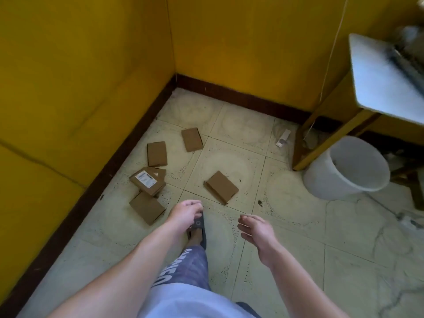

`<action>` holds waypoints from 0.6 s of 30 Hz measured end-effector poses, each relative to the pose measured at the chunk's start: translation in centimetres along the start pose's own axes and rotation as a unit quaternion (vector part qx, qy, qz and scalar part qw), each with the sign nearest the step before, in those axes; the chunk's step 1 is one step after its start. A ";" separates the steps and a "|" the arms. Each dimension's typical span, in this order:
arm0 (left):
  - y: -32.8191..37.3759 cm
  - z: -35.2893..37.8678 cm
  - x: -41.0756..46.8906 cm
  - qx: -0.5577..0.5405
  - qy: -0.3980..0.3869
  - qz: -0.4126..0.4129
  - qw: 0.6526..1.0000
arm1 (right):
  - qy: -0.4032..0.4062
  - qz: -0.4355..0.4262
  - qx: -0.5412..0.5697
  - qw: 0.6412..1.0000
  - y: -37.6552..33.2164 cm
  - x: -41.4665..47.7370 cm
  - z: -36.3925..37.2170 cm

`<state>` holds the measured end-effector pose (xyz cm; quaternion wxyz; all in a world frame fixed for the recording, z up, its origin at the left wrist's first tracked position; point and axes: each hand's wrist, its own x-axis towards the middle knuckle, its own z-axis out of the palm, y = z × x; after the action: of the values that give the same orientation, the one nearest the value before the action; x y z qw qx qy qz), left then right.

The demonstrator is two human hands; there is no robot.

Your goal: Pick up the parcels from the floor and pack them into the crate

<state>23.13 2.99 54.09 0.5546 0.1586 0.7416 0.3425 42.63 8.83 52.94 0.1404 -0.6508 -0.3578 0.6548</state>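
1. Both hands are out in front and hold nothing. I think the person is about to bend down for a parcel. The left hand [185, 213] has its fingers loosely bent. The right hand [257, 230] has its fingers loose and a little spread.
2. All the parcels lie on the floor [286, 226]. The labelled parcel [146, 181] rests on a hidden parcel [161, 172], so it sits a bit tilted.
3. Just in front of the labelled parcel, closer to the person, is the near parcel [146, 207]. Just behind the labelled parcel is the back parcel [157, 153]. Further behind it and to the right is the far parcel [192, 139]. Off to the right of the labelled parcel is the side parcel [222, 187].
4. The parcels are small, flat, brown cardboard boxes, all shut. Only one shows a white label. They look light enough for one hand.
5. No crate can be seen. A white bucket [346, 166] stands well to the right of the labelled parcel.
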 end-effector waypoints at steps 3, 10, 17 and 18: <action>3.9 0.1 7.0 0.019 -0.021 -0.024 0.999 | 0.032 0.036 0.014 0.999 -3.7 5.1 0.4; 10.1 -1.0 19.4 0.075 -0.058 -0.075 0.993 | 0.069 0.095 -0.006 0.993 -10.4 16.0 0.7; 7.6 0.7 32.1 0.141 -0.040 -0.150 0.978 | 0.080 0.167 0.040 0.982 -8.6 29.0 0.9; 6.7 1.3 34.1 0.142 -0.037 -0.160 0.976 | 0.081 0.178 0.043 0.980 -7.7 31.0 0.9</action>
<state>11.98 29.21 34.11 0.6007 0.1277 0.7776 0.1347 36.11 34.11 34.58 0.0779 -0.7480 -0.1950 0.6296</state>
